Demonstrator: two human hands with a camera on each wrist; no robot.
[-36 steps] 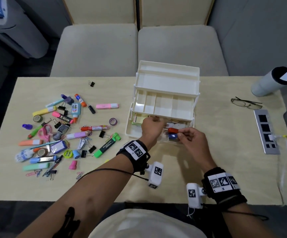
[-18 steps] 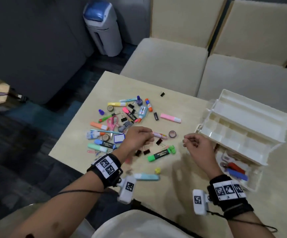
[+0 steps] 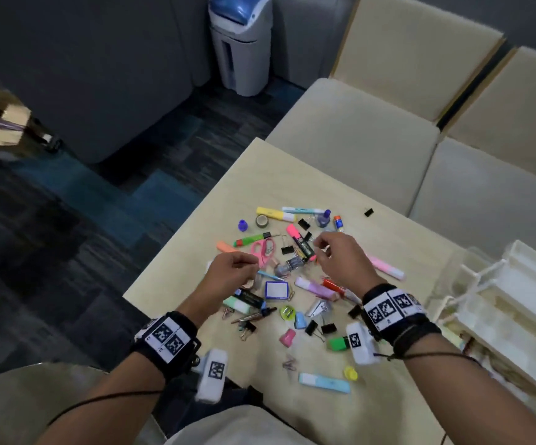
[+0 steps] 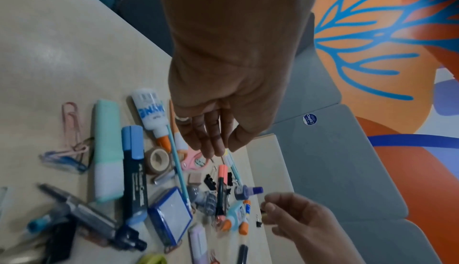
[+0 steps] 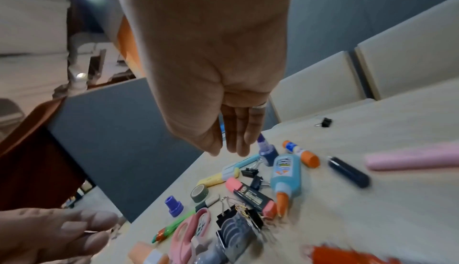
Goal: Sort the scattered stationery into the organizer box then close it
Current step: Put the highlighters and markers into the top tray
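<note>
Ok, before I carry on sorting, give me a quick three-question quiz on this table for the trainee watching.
1. True or false: the organizer box stands open on the right side of the table.
2. Which lies nearest the table's near edge? A: light blue highlighter. B: yellow highlighter. C: purple stamp.
3. Fill in: the scissors have ___ handles.
Key: 1 true; 2 A; 3 pink.
</note>
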